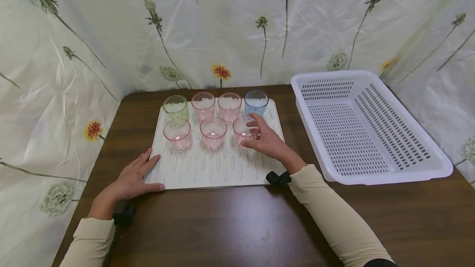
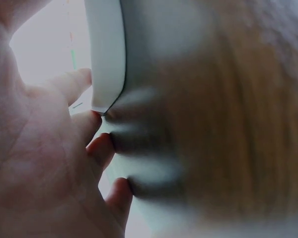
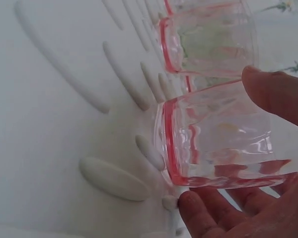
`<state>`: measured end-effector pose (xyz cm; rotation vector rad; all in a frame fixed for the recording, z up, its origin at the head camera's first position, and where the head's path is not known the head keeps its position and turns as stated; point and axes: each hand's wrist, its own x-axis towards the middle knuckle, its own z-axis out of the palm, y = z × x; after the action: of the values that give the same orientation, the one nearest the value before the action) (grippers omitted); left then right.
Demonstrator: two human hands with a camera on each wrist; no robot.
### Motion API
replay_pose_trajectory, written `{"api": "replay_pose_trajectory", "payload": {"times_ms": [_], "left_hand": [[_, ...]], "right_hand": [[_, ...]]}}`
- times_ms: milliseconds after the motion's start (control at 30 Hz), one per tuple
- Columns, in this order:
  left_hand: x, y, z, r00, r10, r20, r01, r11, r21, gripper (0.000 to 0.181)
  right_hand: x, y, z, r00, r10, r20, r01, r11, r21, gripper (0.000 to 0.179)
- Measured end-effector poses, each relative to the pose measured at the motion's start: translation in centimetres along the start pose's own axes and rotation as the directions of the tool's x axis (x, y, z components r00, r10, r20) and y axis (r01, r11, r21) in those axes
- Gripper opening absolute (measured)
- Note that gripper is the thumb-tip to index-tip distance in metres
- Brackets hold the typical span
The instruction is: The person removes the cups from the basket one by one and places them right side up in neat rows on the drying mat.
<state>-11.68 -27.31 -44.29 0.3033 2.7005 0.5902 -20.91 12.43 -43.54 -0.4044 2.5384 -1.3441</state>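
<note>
A white ridged draining tray (image 1: pixel 219 176) lies on the table with tumblers standing on it in two rows. My right hand (image 1: pixel 268 138) holds the right-hand pink glass (image 1: pixel 242 132) of the front row, thumb on the near side and fingers on the far side. In the right wrist view this glass (image 3: pixel 218 139) shows a red-tinted base close against the tray. Beside it stand a middle pink glass (image 1: pixel 213 133) and a left pink glass (image 1: pixel 178 135). Along the tray's left edge, my left hand (image 1: pixel 131 176) rests with spread fingers, the fingertips touching the edge in the left wrist view.
Behind are a green glass (image 1: pixel 176 108), two pink glasses, one at the left (image 1: pixel 203 106), and a blue glass (image 1: pixel 256 103). A white perforated plastic basket (image 1: pixel 315 143) stands on the right of the brown table (image 1: pixel 208 226). Flower-printed fabric (image 1: pixel 230 24) hangs behind.
</note>
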Motion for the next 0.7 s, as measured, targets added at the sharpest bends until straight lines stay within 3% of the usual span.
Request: {"api": "replay_pose_trajectory", "payload": {"times_ms": [367,533,700], "left_hand": [[-0.1,0.3,0.2,1.0,0.007,-0.002,-0.007,1.0,-0.004,0.101],[-0.1,0.4,0.1,1.0,0.012,-0.011,-0.012,1.0,-0.001,0.101],[-0.2,0.4,0.3,1.0,0.016,-0.011,-0.016,1.0,-0.003,0.1]], "right_hand": [[-0.8,-0.9,-1.0,1.0,0.001,-0.006,-0.001,1.0,-0.008,0.102],[-1.8,-2.0,-1.9,0.999,-0.022,-0.029,0.019,0.992,-0.121,0.1],[-3.7,-3.7,-3.2,0.994,-0.093,-0.057,0.073,0.956,-0.285,0.09]]}}
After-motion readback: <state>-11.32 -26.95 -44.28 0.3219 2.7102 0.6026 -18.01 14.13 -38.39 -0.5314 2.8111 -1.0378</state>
